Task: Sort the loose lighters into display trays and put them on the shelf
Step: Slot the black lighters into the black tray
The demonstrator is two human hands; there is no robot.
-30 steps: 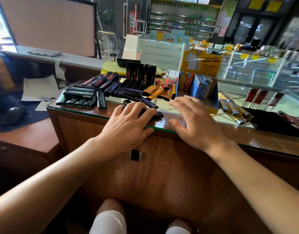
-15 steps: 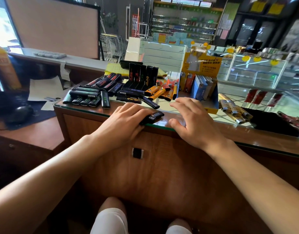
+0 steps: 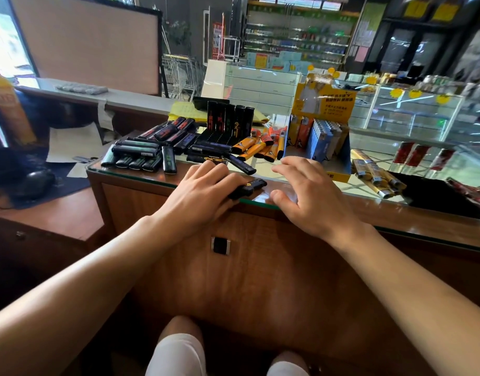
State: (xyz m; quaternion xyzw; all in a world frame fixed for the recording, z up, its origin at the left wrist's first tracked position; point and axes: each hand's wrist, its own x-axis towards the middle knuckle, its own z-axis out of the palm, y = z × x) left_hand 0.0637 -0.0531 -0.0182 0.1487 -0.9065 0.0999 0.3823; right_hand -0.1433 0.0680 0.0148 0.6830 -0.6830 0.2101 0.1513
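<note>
Loose black lighters lie in a heap on the glass counter, with several orange lighters beside them. A black display tray holds upright black lighters. A yellow display box holds blue and orange lighters. My left hand lies flat at the counter's front edge, fingers covering black lighters that stick out to the right from under them. My right hand hovers spread next to it, holding nothing.
Gold lighters and an empty black tray sit to the right on the counter. Red lighters show under the glass. A lower wooden desk with papers and a mouse is at left. Shop shelves stand behind.
My left hand has drawn the black lighters back to the counter's front edge. The right hand stayed spread beside it. The camera has come a little closer.
</note>
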